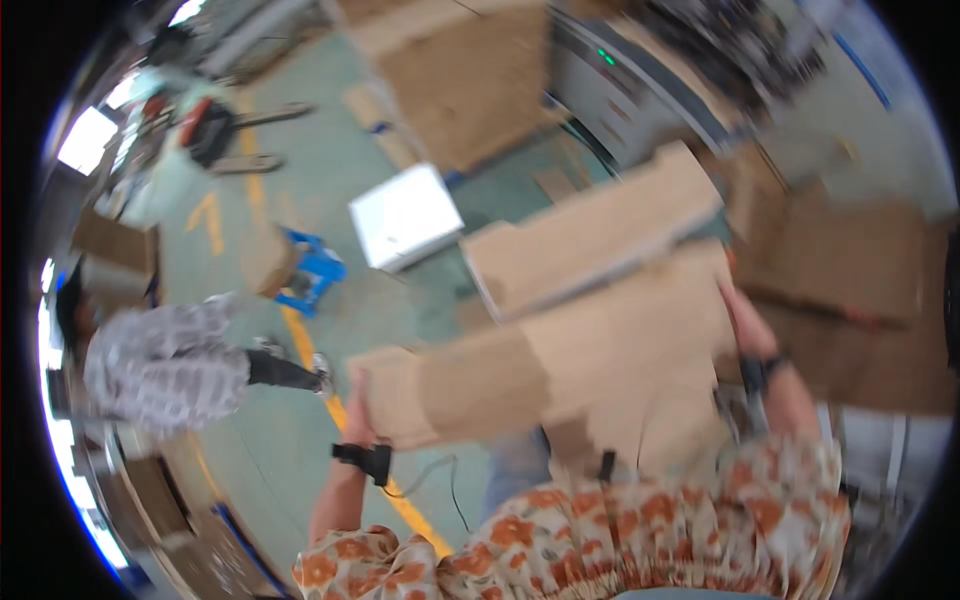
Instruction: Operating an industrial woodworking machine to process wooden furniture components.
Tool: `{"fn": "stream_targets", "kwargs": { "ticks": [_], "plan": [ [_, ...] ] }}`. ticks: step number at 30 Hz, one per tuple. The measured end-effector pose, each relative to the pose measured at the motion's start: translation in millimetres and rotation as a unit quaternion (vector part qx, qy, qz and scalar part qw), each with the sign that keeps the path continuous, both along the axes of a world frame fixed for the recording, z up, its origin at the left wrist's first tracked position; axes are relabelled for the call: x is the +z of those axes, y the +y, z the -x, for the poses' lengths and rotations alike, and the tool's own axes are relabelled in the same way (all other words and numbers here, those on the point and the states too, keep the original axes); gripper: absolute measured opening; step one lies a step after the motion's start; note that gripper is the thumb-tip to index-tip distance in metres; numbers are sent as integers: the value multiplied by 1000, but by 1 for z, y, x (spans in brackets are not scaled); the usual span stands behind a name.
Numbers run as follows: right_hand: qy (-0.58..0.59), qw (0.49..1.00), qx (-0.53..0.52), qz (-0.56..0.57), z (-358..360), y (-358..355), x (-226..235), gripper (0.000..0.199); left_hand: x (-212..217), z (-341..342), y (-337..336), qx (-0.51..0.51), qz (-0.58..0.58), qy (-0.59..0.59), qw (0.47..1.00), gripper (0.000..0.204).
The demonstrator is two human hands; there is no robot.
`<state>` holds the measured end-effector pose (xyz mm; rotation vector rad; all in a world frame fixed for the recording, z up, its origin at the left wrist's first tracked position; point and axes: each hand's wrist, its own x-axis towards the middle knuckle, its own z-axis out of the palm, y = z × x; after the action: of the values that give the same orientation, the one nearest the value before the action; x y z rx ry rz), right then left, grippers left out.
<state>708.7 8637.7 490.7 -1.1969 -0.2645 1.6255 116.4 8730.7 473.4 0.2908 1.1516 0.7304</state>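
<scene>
A long, flat sheet of brown cardboard (610, 340) spans the space before me, held up between both hands. My left hand (360, 412) is closed round its left end, the fingers partly behind it. At the opposite end, my right hand (746, 318) grips the right edge, the fingers mostly hidden by the sheet. A shadow darkens part of the cardboard's left half. Just beyond it lies another cardboard piece (600, 225) with a pale edge, close to the held sheet. Motion blurs the picture somewhat.
A white box-like block (405, 217) and a blue stool (315, 272) are on the green floor. Someone in a checked top (170, 365) is at the left. A grey machine (630, 95), large cardboard (470, 85) and a pallet truck (215, 135) stand farther off. Open cardboard (840, 260) lies right.
</scene>
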Motion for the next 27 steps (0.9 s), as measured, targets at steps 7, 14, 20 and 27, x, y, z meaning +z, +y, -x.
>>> {"fn": "stream_targets", "kwargs": {
  "ticks": [7,14,20,27],
  "plan": [
    [-245,967,38,62,-30,97,16,62,-56,15,33,20,-80,-18,996,71],
    [-339,929,145,44,-62,79,34,55,-70,0,-14,-11,-24,-61,998,68],
    [-512,857,-58,-1,-130,23,-27,57,-28,-16,-23,3,-57,-14,998,72],
    [497,789,70,-354,-237,-12,-94,76,8,-86,-6,-3,-79,1,997,73]
  ]
}}
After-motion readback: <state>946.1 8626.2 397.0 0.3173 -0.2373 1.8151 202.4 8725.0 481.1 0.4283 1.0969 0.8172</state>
